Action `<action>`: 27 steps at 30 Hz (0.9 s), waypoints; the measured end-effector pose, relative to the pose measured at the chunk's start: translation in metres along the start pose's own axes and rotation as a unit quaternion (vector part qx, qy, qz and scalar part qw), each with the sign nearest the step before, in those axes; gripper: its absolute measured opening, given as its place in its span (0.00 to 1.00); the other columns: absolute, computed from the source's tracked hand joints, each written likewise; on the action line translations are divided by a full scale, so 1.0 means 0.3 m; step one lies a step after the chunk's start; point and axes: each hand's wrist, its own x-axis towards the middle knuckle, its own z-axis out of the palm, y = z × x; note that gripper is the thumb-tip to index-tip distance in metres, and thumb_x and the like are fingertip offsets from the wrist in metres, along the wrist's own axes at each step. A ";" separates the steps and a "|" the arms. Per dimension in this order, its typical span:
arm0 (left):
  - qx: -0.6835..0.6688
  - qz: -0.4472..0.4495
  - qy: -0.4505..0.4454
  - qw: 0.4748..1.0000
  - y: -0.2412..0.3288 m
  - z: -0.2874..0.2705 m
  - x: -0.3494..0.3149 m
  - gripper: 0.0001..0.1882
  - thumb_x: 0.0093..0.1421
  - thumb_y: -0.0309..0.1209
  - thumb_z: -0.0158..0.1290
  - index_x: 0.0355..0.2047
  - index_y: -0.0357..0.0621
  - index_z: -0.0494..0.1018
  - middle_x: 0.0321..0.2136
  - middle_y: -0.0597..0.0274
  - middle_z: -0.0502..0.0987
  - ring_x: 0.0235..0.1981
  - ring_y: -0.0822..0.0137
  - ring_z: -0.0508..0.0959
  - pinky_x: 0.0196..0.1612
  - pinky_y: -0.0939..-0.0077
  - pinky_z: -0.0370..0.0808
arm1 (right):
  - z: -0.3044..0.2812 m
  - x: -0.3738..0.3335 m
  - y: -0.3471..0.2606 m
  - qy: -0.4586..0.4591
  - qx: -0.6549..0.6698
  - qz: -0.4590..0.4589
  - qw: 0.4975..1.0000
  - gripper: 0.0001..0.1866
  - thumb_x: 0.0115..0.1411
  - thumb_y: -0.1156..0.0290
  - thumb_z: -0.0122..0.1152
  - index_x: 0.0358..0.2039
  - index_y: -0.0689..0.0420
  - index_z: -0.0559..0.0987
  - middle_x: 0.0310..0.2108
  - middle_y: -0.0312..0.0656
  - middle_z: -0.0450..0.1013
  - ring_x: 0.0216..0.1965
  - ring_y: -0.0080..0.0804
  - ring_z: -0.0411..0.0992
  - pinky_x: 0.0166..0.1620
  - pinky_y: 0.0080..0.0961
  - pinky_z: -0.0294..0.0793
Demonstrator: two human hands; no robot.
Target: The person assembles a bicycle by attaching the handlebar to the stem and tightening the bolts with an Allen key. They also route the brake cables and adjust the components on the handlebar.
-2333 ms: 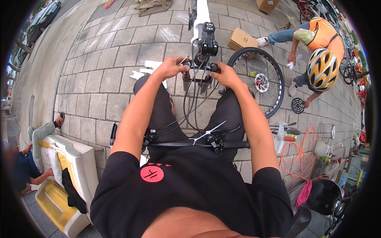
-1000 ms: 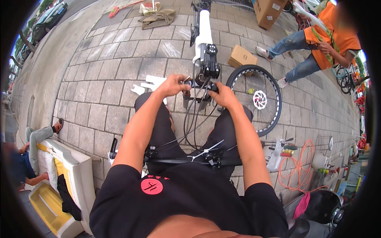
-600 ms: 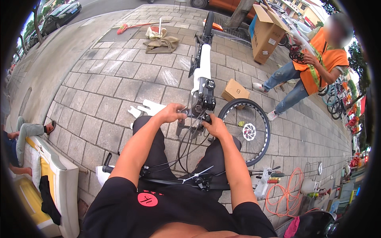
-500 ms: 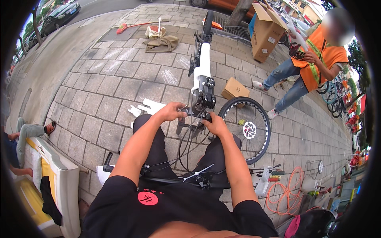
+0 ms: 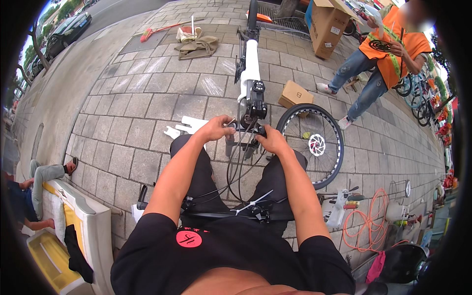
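Observation:
A partly built bicycle stands before me, its frame tube (image 5: 251, 61) wrapped in white and its black stem (image 5: 256, 105) facing me. Just below the stem is a dark suspension fork (image 5: 229, 146). The fingers of my left hand (image 5: 218, 129) close round the top of its left leg. At the right leg's top, my right hand (image 5: 273, 141) grips with the thumb pressed on. Several black cables (image 5: 235, 169) loop down between my hands to the handlebar (image 5: 206, 214), which lies across my lap with a white zip tie (image 5: 253, 202) round it.
To the right a wheel (image 5: 339, 147) with a disc rotor lies by a small carton (image 5: 296, 94). Beyond, a person in an orange vest (image 5: 388, 49) holds a black coil. Tools and an orange hose (image 5: 366, 226) lie lower right; a worn armchair (image 5: 83, 211) stands left.
My view has shifted slightly, and both hands remain at the fork. The person in the vest has raised and turned the black coil.

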 end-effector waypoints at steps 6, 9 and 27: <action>-0.002 0.007 0.008 1.000 -0.004 -0.004 0.002 0.24 0.64 0.24 0.61 0.58 0.27 0.70 0.38 0.54 0.83 0.32 0.68 0.83 0.40 0.72 0.80 | 0.004 0.008 0.002 -0.001 -0.008 -0.015 1.000 0.25 0.62 0.57 0.63 0.50 0.65 0.74 0.41 0.66 0.79 0.48 0.66 0.76 0.52 0.51 0.74; -0.004 0.003 0.002 1.000 -0.008 -0.006 0.001 0.25 0.64 0.24 0.62 0.58 0.26 0.70 0.39 0.53 0.83 0.33 0.68 0.83 0.39 0.72 0.80 | 0.007 0.008 0.000 -0.006 -0.018 -0.008 1.000 0.25 0.62 0.57 0.63 0.50 0.65 0.74 0.41 0.67 0.78 0.48 0.66 0.76 0.52 0.51 0.73; -0.003 0.010 0.007 1.000 -0.033 -0.001 0.013 0.23 0.64 0.23 0.61 0.57 0.27 0.70 0.41 0.53 0.82 0.35 0.67 0.83 0.39 0.71 0.81 | -0.002 0.001 -0.010 -0.008 -0.010 -0.002 1.000 0.24 0.63 0.57 0.63 0.47 0.66 0.74 0.42 0.67 0.78 0.49 0.65 0.76 0.52 0.50 0.74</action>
